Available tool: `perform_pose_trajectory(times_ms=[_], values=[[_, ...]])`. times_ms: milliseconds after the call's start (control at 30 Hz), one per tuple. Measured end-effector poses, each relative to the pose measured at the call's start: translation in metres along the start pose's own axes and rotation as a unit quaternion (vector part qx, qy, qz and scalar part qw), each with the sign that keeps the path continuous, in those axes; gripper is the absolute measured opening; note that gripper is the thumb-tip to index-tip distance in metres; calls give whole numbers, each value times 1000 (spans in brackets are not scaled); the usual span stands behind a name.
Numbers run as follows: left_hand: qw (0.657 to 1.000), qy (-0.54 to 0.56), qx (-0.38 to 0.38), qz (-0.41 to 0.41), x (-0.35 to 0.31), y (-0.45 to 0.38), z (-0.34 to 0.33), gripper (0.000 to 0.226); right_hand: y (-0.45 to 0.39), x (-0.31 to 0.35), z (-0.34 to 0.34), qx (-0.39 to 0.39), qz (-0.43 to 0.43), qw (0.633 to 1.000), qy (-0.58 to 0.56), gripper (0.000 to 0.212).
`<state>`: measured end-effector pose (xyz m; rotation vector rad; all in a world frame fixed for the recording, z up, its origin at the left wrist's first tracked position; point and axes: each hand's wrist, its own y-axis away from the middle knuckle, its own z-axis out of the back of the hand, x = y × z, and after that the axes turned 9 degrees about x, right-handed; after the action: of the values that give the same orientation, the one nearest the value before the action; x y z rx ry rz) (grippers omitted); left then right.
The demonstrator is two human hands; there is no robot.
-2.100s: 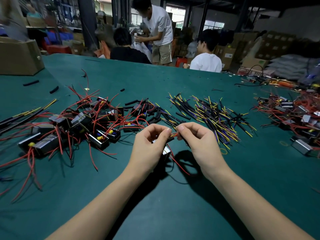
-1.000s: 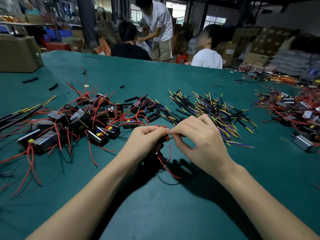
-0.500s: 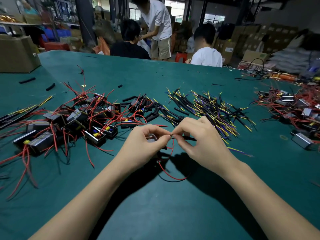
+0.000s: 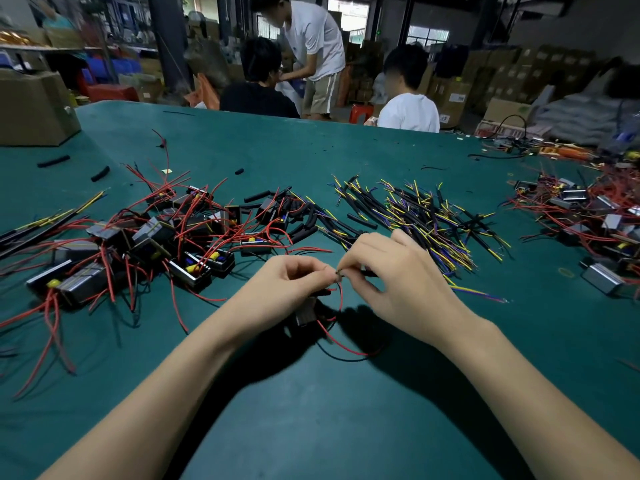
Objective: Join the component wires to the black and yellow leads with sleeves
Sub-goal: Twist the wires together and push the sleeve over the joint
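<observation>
small boxy component hangs above the table, its red wire looping below; black-and-yellow leads lie heaped beyond.

A warehouse assembly workshop: stacked cardboard boxes, a long green worktable, heaps of wired components.

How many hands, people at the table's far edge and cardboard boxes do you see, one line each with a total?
Hands pinching the wire joint: 2, left hand and right hand
People at the far edge of the table: 3
Cardboard box: 1
Total: 6
</observation>
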<state>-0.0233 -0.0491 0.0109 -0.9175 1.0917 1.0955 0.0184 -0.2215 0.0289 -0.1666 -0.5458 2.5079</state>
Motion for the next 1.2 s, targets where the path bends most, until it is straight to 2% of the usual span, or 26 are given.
perform_pose_trajectory(times_ms=[67, 167, 233, 333, 600, 933, 1200], values=[[999, -33, 0, -15, 0, 0, -3, 8, 3, -3, -1, 24, -39, 996, -79, 7], [995, -96, -35, -19, 4, -1, -6, 12, 4, -6, -3, 52, -58, 988, -137, 6], [990, -125, -50, -34, 5, -1, -5, 14, 3, -6, -3, 55, -62, 980, -179, 6], [981, -169, -33, -85, 6, 0, -5, 17, 3, -7, -3, 48, -85, 968, -229, 8], [949, -252, -40, -182, 14, -1, -5, 9, 3, -9, -1, 63, -101, 969, -214, 7], [941, -280, -36, -188, 11, 0, -3, 15, 6, -14, 1, 102, -105, 970, -194, 9], [936, -278, -28, -212, 11, -1, -1, 8, 5, -11, 8, 128, -119, 938, -300, 13]])
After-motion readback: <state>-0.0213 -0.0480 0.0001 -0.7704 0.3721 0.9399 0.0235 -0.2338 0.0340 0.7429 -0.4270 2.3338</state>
